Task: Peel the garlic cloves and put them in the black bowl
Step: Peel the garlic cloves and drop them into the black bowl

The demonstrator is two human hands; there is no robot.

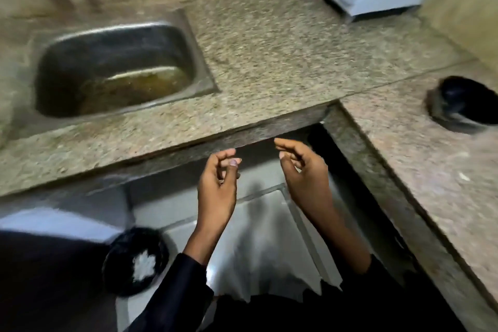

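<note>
Steel sink (113, 67) sits far left in the granite tabletop (269, 62). Left hand (218, 186) and right hand (304, 170) hover, each grip loosely curled, grasping nothing visible. Black bowl (463, 104) far right; no legible writing.

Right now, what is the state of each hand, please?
Left hand: fingers loosely curled, nothing visible in it.
Right hand: fingers loosely curled, nothing visible in it.
</note>
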